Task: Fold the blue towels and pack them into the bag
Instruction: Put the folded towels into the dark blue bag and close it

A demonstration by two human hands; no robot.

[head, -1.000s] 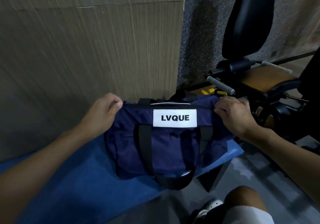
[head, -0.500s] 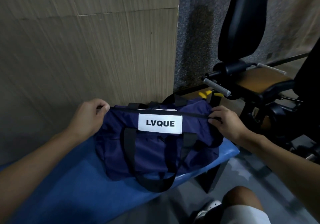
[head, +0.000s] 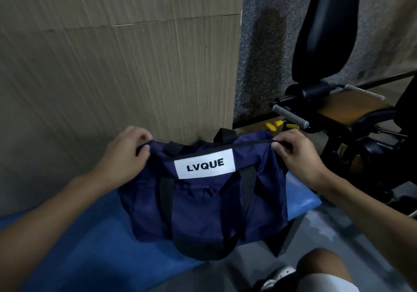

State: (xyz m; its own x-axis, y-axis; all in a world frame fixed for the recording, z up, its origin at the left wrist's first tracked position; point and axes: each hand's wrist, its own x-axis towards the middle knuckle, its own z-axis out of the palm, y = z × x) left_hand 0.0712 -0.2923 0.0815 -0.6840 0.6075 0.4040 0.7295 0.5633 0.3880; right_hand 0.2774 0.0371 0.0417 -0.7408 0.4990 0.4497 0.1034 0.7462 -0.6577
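Observation:
A navy duffel bag (head: 203, 203) with black handles and a white LVQUE label lies on a blue padded bench (head: 90, 253), close against the wall. My left hand (head: 126, 156) pinches the left end of the bag's top edge. My right hand (head: 297, 156) pinches the right end of that same black zipper edge. The top edge is pulled taut between both hands. No blue towel shows; the bag's inside is hidden.
A wood-grain wall panel (head: 112, 66) rises right behind the bag. A black exercise machine (head: 334, 111) with a padded back and grey grip bar stands to the right. My knee and shoe (head: 316, 271) are at the bottom, over a grey floor.
The bag has shifted slightly on the bench between frames. Both hands stay at the ends of the top edge, which now looks stretched tighter.

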